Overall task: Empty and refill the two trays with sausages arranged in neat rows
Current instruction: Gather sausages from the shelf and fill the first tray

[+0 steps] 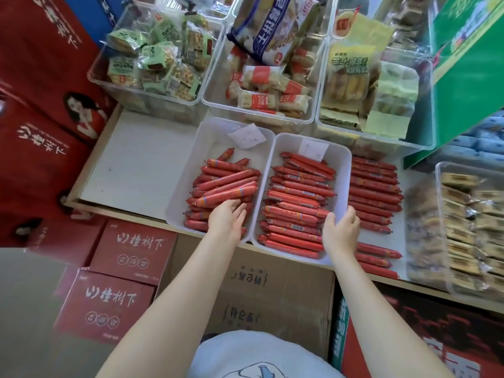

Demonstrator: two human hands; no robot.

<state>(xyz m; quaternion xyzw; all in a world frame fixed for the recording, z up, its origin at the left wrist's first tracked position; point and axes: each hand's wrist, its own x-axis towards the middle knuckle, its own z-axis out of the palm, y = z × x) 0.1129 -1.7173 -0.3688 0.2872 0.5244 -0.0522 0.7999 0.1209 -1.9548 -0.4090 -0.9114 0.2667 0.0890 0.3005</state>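
Observation:
Two white trays stand side by side on a shelf. The left tray (177, 197) holds red sausages (223, 184) lying in a loose, slanted heap. The right tray (345, 170) holds red sausages (297, 197) in rougher rows. My left hand (227, 221) rests with straight fingers on the sausages at the near end of the left tray. My right hand (342, 230) grips the right tray's near right rim, thumb inside. A paper slip lies at the far end of each tray. More loose sausages (373, 192) lie in rows on the shelf, right of the trays.
Clear bins of wrapped snacks (152, 58) stand behind the trays, and a clear bin of pastries (469, 230) at the right. A bare white shelf area (136, 165) lies left of the trays. Red cartons (133, 249) and a brown carton (272, 290) sit below the shelf edge.

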